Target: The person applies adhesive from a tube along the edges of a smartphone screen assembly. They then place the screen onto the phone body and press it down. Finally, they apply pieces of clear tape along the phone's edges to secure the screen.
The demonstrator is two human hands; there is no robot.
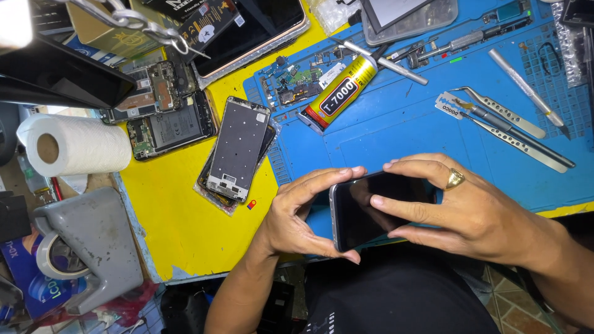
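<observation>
— Phone (pixel 371 213) sits between both hands, just above the near edge of the blue mat (pixel 396 133), screen up. How does one press it well?

— Judging from the hold, even pressure matters: the left hand (pixel 297 216) is closed around the phone's left end, thumb under the near edge and fingers curled over the far edge, while the right hand (pixel 461 213) is clamped on the other end, its forefinger and thumb lying flat on the glass. I'd keep those pads flat and the body level, never bending it.

— And its look?

— Dark, glossy glass with a thin grey rim and rounded corners; the screen is unlit and shows only a dull reflection. No crack that I can make out.

— Around the grip?

— Beyond the fingers lie a yellow-and-black glue tube (pixel 341 91) and, further right, tweezers (pixel 507 114). Left of the left hand, a bare phone frame (pixel 238 148) rests on the yellow table (pixel 179 216), with a paper roll (pixel 74 145) further out.
</observation>
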